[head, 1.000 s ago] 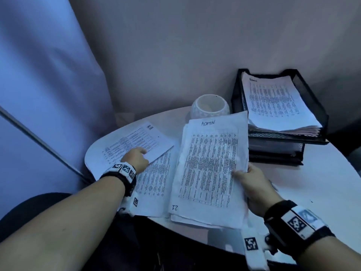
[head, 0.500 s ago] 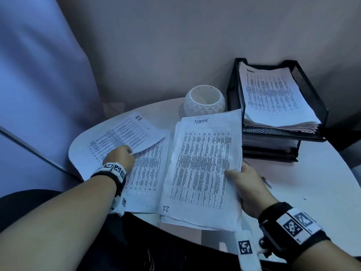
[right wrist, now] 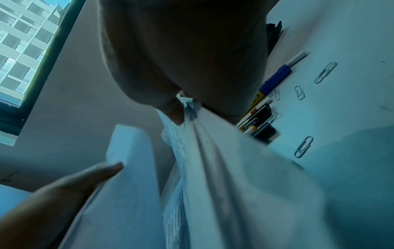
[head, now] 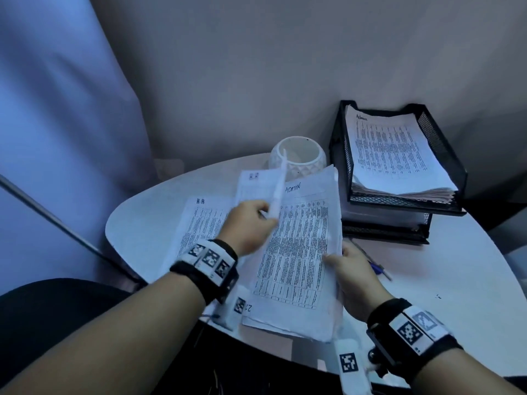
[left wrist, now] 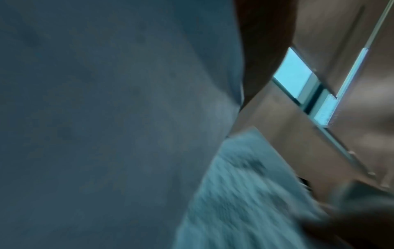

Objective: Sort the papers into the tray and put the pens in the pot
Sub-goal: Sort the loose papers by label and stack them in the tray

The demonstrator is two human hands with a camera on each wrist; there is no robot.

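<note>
Pinching a raised sheet (head: 275,189) between fingers and thumb of the left hand (head: 251,220), lifted on edge over the stack headed ADMIN (head: 299,252). Gripping that stack's right edge with the right hand (head: 353,277), thumb on top, fingers beneath. Lying flat on the round table (head: 456,280): HR sheets (head: 199,223) at left. Standing behind: white pot (head: 299,155); black mesh tray (head: 453,172), already loaded with papers. Resting beside the right hand: pens (right wrist: 275,79) and paper clips (right wrist: 303,146).
</note>
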